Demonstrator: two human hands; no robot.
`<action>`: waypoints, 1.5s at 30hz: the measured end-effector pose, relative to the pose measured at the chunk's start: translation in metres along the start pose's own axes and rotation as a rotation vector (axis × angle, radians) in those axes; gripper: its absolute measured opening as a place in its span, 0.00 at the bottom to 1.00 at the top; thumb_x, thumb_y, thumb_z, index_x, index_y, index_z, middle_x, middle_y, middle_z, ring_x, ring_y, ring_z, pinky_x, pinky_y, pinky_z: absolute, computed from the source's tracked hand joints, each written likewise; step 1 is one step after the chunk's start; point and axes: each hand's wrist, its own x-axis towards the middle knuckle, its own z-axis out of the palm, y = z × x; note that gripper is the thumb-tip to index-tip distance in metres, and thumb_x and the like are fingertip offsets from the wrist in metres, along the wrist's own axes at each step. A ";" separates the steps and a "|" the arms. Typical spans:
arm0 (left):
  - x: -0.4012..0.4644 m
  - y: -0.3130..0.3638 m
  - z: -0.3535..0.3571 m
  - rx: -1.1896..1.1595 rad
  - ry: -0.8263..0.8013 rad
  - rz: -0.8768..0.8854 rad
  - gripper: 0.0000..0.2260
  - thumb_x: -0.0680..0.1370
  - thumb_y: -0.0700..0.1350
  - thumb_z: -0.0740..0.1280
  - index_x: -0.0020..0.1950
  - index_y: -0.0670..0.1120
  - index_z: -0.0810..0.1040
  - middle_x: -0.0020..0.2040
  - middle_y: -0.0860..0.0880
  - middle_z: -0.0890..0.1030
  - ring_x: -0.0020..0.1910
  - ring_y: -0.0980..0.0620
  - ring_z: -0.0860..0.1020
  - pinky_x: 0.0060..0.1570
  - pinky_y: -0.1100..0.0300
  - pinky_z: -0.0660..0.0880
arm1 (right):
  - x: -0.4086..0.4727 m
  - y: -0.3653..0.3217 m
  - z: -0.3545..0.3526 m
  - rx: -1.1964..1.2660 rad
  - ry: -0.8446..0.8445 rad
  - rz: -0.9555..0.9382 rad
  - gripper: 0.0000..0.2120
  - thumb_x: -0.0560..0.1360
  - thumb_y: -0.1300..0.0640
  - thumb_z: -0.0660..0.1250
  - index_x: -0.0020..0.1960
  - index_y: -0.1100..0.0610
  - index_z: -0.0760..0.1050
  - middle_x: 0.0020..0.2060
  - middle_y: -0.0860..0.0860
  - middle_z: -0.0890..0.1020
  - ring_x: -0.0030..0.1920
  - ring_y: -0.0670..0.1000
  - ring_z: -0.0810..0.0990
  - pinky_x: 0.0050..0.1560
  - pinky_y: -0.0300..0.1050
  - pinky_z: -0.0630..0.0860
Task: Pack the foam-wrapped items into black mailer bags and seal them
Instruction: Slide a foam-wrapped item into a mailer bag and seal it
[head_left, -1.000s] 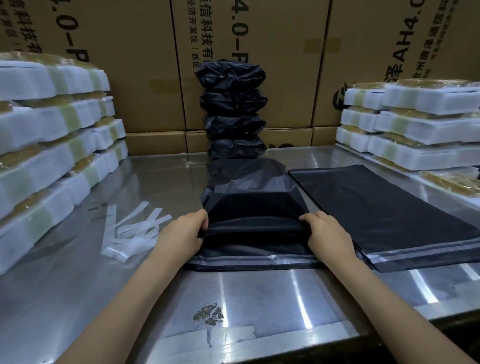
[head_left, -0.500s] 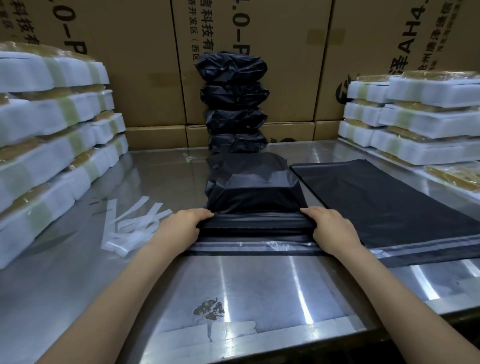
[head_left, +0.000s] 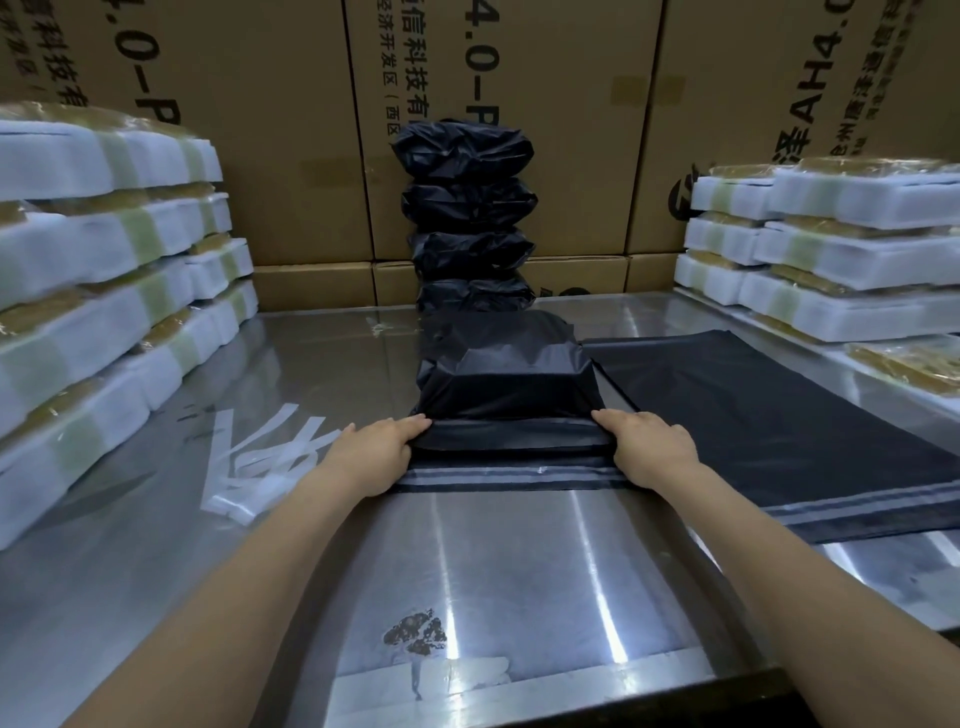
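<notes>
A filled black mailer bag lies in the middle of the steel table, bulging over the item inside. Its mouth end is folded flat towards me, and the grey adhesive strip shows along the near edge. My left hand presses on the left end of the fold, fingers stretched inward. My right hand presses on the right end in the same way. Foam-wrapped items are stacked at the left and at the right.
Several sealed black bags stand piled behind the one I hold, against cardboard boxes. A flat pile of empty black mailers lies to the right. Peeled white liner strips lie to the left of my left hand.
The raised bag mouth has been folded down flat towards me. Both hands went from gripping the bag's sides to pressing on the fold, fingers stretched inward.
</notes>
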 end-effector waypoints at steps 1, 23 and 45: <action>0.005 0.001 0.000 0.001 0.001 -0.010 0.25 0.81 0.42 0.50 0.76 0.59 0.55 0.77 0.56 0.59 0.76 0.52 0.56 0.73 0.45 0.50 | 0.004 -0.001 -0.001 -0.004 -0.003 0.006 0.31 0.79 0.66 0.53 0.77 0.44 0.55 0.71 0.52 0.68 0.71 0.54 0.65 0.66 0.53 0.63; -0.012 -0.024 -0.011 -0.825 0.451 0.039 0.19 0.80 0.37 0.54 0.65 0.53 0.73 0.65 0.52 0.74 0.66 0.54 0.70 0.64 0.56 0.67 | 0.008 -0.009 -0.051 0.246 -0.201 -0.091 0.38 0.72 0.55 0.65 0.78 0.53 0.52 0.73 0.54 0.62 0.74 0.59 0.53 0.67 0.53 0.63; -0.047 -0.016 -0.011 -0.667 0.024 -0.015 0.04 0.74 0.50 0.71 0.43 0.52 0.84 0.27 0.62 0.78 0.27 0.67 0.72 0.28 0.75 0.65 | -0.032 -0.164 0.017 0.609 -0.022 -0.257 0.15 0.72 0.35 0.62 0.36 0.44 0.76 0.38 0.44 0.83 0.44 0.48 0.80 0.43 0.45 0.75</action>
